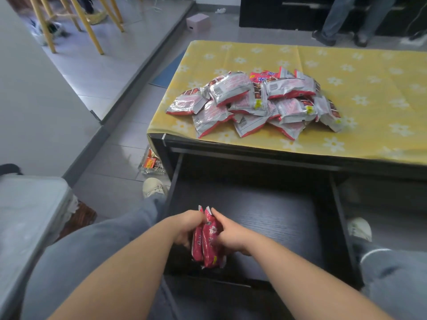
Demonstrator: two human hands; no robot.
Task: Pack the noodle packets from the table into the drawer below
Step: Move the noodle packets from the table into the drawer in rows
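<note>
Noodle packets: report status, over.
Left hand and right hand both grip two red packets, on edge inside the open drawer. Big pile waits on the table. Nothing seen blocking the drawer.

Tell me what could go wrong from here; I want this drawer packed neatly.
The two red packets stand on edge between the left hand and right hand; let go, they may topple flat in the drawer. The pile on the table lies near its front edge; pulling one packet could slide others off, past the drawer.
</note>
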